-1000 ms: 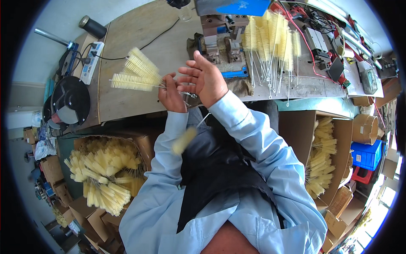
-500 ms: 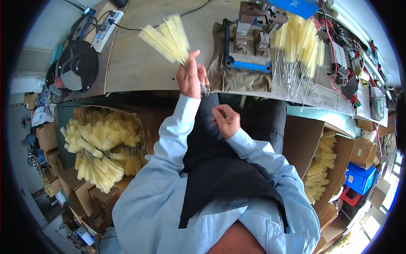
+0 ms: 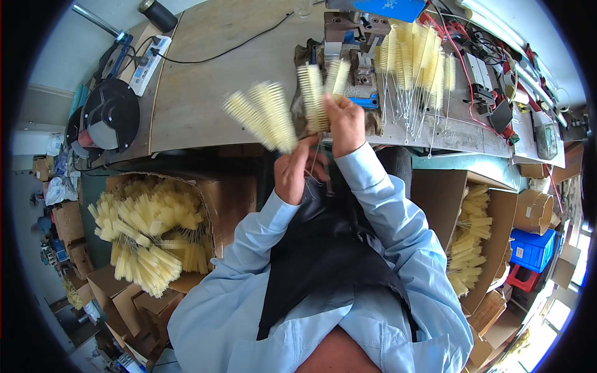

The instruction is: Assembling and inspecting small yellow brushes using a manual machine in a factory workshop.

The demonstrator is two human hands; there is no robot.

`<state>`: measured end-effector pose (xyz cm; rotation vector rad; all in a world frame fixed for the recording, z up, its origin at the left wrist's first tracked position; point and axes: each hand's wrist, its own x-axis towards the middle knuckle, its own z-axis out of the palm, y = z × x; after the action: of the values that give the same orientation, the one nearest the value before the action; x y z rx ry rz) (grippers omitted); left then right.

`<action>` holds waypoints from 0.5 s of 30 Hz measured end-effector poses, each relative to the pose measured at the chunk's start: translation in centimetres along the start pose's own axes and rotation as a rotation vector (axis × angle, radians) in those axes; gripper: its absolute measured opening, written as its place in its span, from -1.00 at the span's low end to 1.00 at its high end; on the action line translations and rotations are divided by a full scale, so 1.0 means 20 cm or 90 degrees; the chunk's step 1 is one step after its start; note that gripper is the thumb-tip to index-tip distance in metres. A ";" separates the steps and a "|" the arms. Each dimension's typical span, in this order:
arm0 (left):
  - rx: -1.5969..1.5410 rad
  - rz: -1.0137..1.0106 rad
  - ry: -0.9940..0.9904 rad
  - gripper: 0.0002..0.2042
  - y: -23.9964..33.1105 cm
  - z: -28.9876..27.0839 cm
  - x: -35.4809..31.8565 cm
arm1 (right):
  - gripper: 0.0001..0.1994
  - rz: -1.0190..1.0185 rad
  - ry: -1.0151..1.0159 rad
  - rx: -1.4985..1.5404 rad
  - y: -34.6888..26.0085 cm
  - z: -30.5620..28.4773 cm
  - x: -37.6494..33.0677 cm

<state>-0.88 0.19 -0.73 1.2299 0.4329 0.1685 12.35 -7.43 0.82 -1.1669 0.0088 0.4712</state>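
Note:
My left hand [image 3: 295, 171] is closed over my lap at the table's edge, gripping thin wire stems. From it, pale yellow bottle brushes [image 3: 273, 115] fan up and to the left, slightly blurred. Beside them, my right hand [image 3: 346, 127] pinches another bottle brush [image 3: 313, 98] close to its bristles. One more brush head [image 3: 337, 76] shows just above the right fingers; whether they hold it too is unclear. Looped wire ends hang below the left hand. Behind the right hand stands a metal fixture [image 3: 354, 28] with a blue base, partly covered by hand and brushes.
Many bottle brushes [image 3: 413, 62] lie piled right of the fixture. Open cardboard boxes of brushes stand below the table at left [image 3: 149, 217] and right [image 3: 469, 242]. A black disc-shaped machine [image 3: 112, 102] and a power strip [image 3: 149, 65] sit at the table's left end.
My left hand has come down and slightly right with its brushes. My right hand has risen from my lap and now grips a brush beside them. The view has shifted slightly.

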 end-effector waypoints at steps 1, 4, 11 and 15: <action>0.025 0.014 0.053 -0.47 0.00 0.01 -0.01 | -0.71 -0.015 0.019 0.047 -0.01 -0.01 0.03; -0.017 0.026 0.038 -0.46 0.02 -0.01 -0.03 | -0.74 -0.046 0.043 0.027 0.02 0.01 0.08; -0.021 0.129 0.073 -0.57 -0.08 0.09 0.01 | -0.68 -0.217 0.137 -0.122 0.17 0.10 0.03; -0.023 0.109 0.074 -0.56 -0.08 0.08 0.00 | -0.63 -0.080 0.069 -0.035 0.12 0.08 0.05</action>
<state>-0.33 -1.70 -1.74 1.2246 0.4238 0.3945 12.04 -4.87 -0.95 -1.2386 0.0156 0.2985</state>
